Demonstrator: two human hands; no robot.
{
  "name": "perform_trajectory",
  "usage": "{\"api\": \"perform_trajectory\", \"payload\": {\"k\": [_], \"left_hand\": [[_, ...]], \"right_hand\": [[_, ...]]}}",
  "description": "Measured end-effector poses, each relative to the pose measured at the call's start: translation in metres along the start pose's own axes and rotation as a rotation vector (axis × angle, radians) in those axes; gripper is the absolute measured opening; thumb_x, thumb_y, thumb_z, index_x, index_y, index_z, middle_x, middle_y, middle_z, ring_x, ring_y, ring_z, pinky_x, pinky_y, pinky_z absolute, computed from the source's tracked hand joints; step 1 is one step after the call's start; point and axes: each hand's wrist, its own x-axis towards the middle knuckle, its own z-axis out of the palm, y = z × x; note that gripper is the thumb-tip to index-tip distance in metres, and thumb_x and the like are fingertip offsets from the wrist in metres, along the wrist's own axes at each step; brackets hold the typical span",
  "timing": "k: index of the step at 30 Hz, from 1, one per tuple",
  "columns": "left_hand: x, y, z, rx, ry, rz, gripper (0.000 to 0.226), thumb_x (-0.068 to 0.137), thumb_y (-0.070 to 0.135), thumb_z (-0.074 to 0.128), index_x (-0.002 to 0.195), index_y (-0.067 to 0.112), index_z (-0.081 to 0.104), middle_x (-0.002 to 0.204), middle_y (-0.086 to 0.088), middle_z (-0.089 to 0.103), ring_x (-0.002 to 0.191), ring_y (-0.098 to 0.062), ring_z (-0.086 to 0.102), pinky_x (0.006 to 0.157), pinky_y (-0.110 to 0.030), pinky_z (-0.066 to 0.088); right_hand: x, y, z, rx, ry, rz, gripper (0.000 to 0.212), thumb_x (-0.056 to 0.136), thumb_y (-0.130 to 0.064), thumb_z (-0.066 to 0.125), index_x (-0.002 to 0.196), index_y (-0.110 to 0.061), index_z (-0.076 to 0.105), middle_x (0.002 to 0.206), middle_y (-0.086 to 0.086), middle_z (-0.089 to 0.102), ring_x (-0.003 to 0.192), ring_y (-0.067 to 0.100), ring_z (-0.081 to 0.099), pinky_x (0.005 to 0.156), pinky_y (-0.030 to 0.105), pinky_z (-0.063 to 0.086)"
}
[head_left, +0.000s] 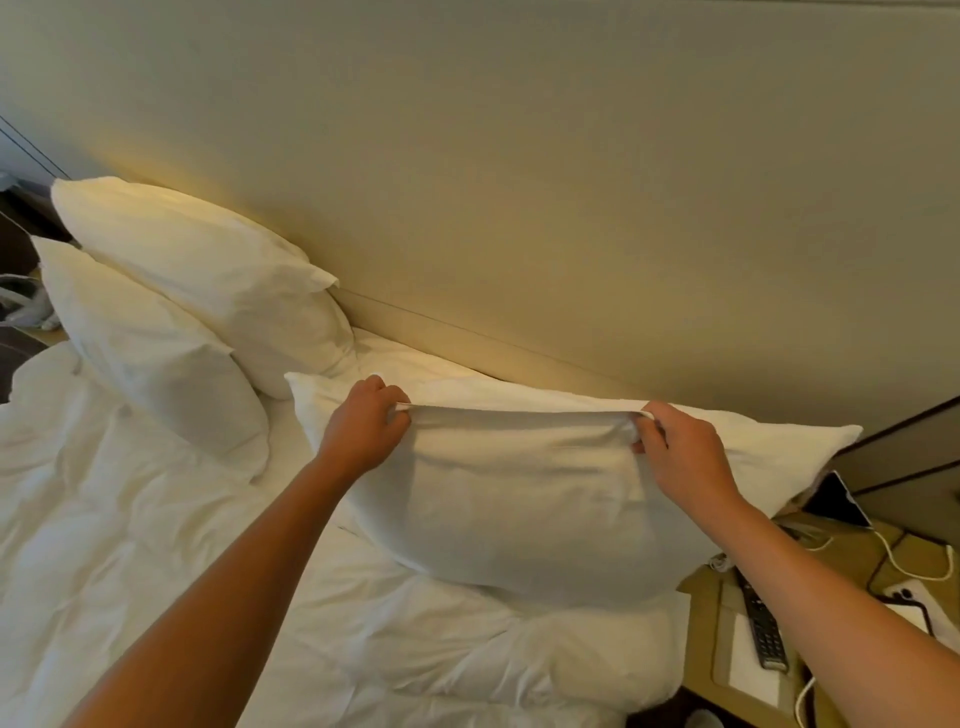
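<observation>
Over rumpled bedding (156, 519), left grip (363, 423) and right grip (680, 447) pinch the pillow (519, 509), long axis left-right.

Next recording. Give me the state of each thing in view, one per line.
left hand: grips the pillow's upper edge.
right hand: pinches the same edge.
pillow: propped up, upper edge taut between the hands, lower end on the duvet.
rear pillow: propped upright.
front pillow: leaning against the rear pillow.
duvet: rumpled.
remote: lying flat on the bedside table.
tablet: tilted, screen dark.
</observation>
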Motion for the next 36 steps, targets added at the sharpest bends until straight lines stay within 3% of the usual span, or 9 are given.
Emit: {"api": "perform_trajectory", "payload": {"k": [8, 11, 14, 19, 24, 31, 36], "left_hand": [[0.004, -0.013, -0.024, 0.112, 0.094, 0.032, 0.024, 0.100, 0.033, 0.054, 0.108, 0.022, 0.075, 0.094, 0.005, 0.059, 0.083, -0.014, 0.054, 0.065, -0.034, 0.052], [0.002, -0.014, -0.031, 0.119, 0.134, 0.031, 0.023, 0.099, 0.032, 0.058, 0.111, 0.022, 0.075, 0.096, 0.006, 0.062, 0.080, -0.011, 0.053, 0.058, -0.024, 0.039], [-0.002, -0.014, -0.030, 0.106, 0.129, 0.038, 0.025, 0.101, 0.030, 0.054, 0.110, 0.020, 0.075, 0.096, 0.004, 0.062, 0.081, -0.013, 0.054, 0.062, -0.027, 0.043], [-0.010, -0.019, -0.021, -0.055, 0.068, 0.046, 0.028, 0.105, 0.019, 0.047, 0.112, 0.010, 0.072, 0.108, -0.006, 0.069, 0.097, -0.022, 0.061, 0.085, -0.029, 0.043], [-0.015, -0.025, -0.020, -0.122, 0.105, -0.040, 0.026, 0.105, 0.020, 0.045, 0.104, 0.019, 0.071, 0.086, 0.004, 0.068, 0.079, -0.019, 0.063, 0.076, -0.032, 0.050], [-0.002, -0.036, -0.043, -0.128, 0.187, -0.043, 0.024, 0.104, 0.020, 0.049, 0.101, 0.015, 0.072, 0.086, -0.003, 0.072, 0.077, -0.022, 0.063, 0.072, -0.032, 0.046], [0.015, -0.039, -0.066, -0.092, 0.222, -0.049, 0.024, 0.102, 0.018, 0.048, 0.096, 0.012, 0.072, 0.087, -0.009, 0.073, 0.082, -0.029, 0.065, 0.077, -0.040, 0.054]], "right_hand": [[-0.001, -0.005, -0.005, -0.011, 0.018, -0.004, 0.034, 0.107, -0.038, 0.045, 0.076, -0.028, 0.056, 0.067, -0.007, 0.069, 0.067, 0.015, 0.066, 0.068, 0.041, 0.058], [-0.004, -0.007, -0.007, -0.020, 0.005, -0.022, 0.034, 0.107, -0.039, 0.046, 0.077, -0.029, 0.058, 0.067, -0.007, 0.068, 0.067, 0.016, 0.066, 0.068, 0.042, 0.058], [-0.007, -0.007, -0.010, -0.023, -0.002, -0.016, 0.032, 0.107, -0.038, 0.047, 0.079, -0.029, 0.059, 0.068, -0.009, 0.068, 0.068, 0.015, 0.066, 0.068, 0.041, 0.059], [-0.011, -0.007, -0.014, -0.015, 0.010, -0.016, 0.036, 0.106, -0.038, 0.050, 0.075, -0.027, 0.061, 0.067, -0.008, 0.069, 0.068, 0.015, 0.066, 0.069, 0.039, 0.058], [-0.013, -0.020, -0.015, -0.018, 0.013, -0.036, 0.041, 0.105, -0.036, 0.055, 0.066, -0.026, 0.062, 0.065, -0.006, 0.067, 0.064, 0.016, 0.062, 0.067, 0.040, 0.056], [-0.014, -0.052, -0.007, 0.027, 0.029, -0.029, 0.036, 0.105, -0.034, 0.055, 0.074, -0.026, 0.068, 0.058, -0.010, 0.069, 0.063, 0.010, 0.064, 0.065, 0.032, 0.053], [-0.005, -0.075, -0.003, 0.108, 0.068, -0.040, 0.030, 0.104, -0.032, 0.057, 0.078, -0.027, 0.071, 0.056, -0.008, 0.069, 0.058, 0.005, 0.063, 0.058, 0.028, 0.043]]}}
